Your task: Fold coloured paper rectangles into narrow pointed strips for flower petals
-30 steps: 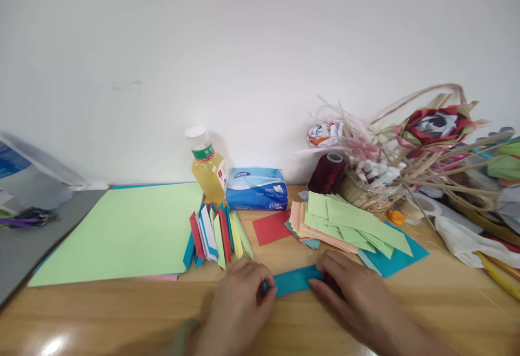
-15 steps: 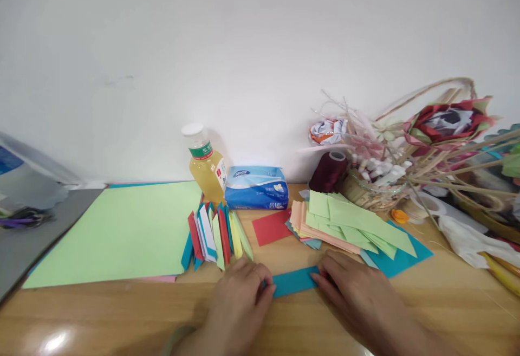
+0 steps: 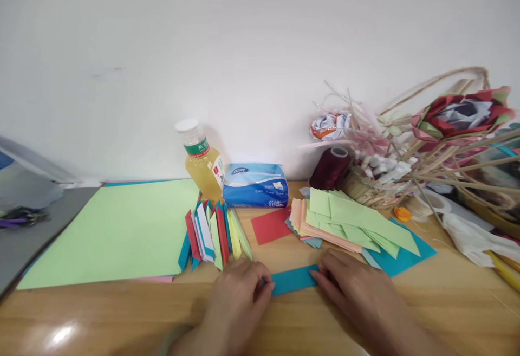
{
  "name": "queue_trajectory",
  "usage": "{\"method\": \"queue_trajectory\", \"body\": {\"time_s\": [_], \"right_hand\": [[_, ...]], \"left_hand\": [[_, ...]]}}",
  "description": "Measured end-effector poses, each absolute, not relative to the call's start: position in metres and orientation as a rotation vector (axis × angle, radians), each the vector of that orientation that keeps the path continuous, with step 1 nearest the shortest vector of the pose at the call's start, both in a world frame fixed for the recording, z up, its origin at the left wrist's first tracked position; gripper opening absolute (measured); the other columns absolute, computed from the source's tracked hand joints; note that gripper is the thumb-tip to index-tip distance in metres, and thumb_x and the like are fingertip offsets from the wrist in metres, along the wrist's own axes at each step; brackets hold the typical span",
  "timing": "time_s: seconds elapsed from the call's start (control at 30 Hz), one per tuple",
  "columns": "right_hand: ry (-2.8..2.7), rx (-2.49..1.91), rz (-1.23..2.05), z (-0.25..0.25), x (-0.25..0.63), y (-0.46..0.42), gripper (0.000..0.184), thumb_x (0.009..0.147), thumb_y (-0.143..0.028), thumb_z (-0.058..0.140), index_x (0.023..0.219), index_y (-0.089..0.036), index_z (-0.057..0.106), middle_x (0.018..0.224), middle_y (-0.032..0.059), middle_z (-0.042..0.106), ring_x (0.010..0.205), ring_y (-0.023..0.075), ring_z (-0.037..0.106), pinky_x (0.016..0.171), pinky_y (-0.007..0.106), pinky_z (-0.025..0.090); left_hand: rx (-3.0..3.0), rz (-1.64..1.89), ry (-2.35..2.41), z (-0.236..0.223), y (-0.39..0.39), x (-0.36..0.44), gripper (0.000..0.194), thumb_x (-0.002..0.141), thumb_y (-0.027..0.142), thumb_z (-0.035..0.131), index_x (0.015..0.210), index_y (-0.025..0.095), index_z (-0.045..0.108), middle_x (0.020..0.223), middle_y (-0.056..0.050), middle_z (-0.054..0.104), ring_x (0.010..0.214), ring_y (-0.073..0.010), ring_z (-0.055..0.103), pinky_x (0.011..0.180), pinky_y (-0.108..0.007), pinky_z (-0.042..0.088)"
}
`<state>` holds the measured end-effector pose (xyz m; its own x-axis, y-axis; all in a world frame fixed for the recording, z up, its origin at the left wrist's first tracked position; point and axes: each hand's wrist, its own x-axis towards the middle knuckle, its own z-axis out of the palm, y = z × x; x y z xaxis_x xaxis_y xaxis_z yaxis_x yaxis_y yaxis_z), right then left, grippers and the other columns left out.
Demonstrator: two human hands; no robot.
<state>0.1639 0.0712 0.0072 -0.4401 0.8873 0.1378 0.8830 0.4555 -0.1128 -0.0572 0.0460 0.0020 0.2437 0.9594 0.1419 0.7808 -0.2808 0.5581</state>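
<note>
A blue strip of paper (image 3: 293, 280) lies slightly slanted near the table's front, between my two hands. My left hand (image 3: 242, 296) pinches its left end, thumb and fingers closed on it. At the other end, the fingers of my right hand (image 3: 345, 277) are closed on the strip's right edge. Just beyond my left hand stands a row of folded paper pieces (image 3: 215, 235) in red, blue, white, green and yellow. Past my right hand is a pile of light green paper strips (image 3: 357, 218), with orange strips (image 3: 299, 216) under it.
A red paper piece (image 3: 271, 225) and a blue sheet (image 3: 410, 250) flank the pile. Large green sheets (image 3: 114, 231) lie left. Behind are a drink bottle (image 3: 203, 166), a tissue pack (image 3: 255, 185), a dark thread spool (image 3: 330, 169) and a basket of craft flowers (image 3: 376, 188).
The camera view has shifted slightly. Both hands keep hold of the blue paper strip, with almost no visible movement.
</note>
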Motion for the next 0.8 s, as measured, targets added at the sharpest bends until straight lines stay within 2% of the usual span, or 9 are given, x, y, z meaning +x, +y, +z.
{"method": "queue_trajectory", "body": {"time_s": [0.23,0.47,0.8], "right_hand": [[-2.537,-1.516,0.171,0.013,0.1661,0.0727,0.021,0.085,-0.028,0.052,0.065,-0.022,0.053,0.062,-0.0009,0.061,0.052,0.015,0.057,0.046,0.025,0.035],[-2.489,-1.629,0.341,0.0102,0.1693,0.0693,0.021,0.085,-0.031,0.052,0.066,-0.022,0.054,0.065,0.0003,0.063,0.057,0.016,0.059,0.049,0.025,0.038],[-2.437,-1.715,0.472,0.008,0.1693,0.07,0.025,0.087,-0.035,0.048,0.066,-0.022,0.053,0.065,-0.0002,0.062,0.059,0.0164,0.058,0.051,0.026,0.036]], "left_hand": [[2.176,0.75,1.535,-0.0005,0.0411,-0.0585,0.011,0.074,0.01,0.057,0.07,0.02,0.06,0.062,0.002,0.06,0.061,-0.0136,0.054,0.053,-0.021,0.039],[2.237,0.911,1.345,-0.0051,0.038,-0.063,0.009,0.081,0.017,0.055,0.078,0.021,0.063,0.069,0.002,0.065,0.064,-0.0145,0.056,0.06,-0.023,0.043],[2.254,0.946,1.358,-0.0045,0.0399,-0.0625,0.014,0.085,0.023,0.054,0.078,0.022,0.066,0.068,0.002,0.067,0.062,-0.0142,0.058,0.059,-0.023,0.044]]}}
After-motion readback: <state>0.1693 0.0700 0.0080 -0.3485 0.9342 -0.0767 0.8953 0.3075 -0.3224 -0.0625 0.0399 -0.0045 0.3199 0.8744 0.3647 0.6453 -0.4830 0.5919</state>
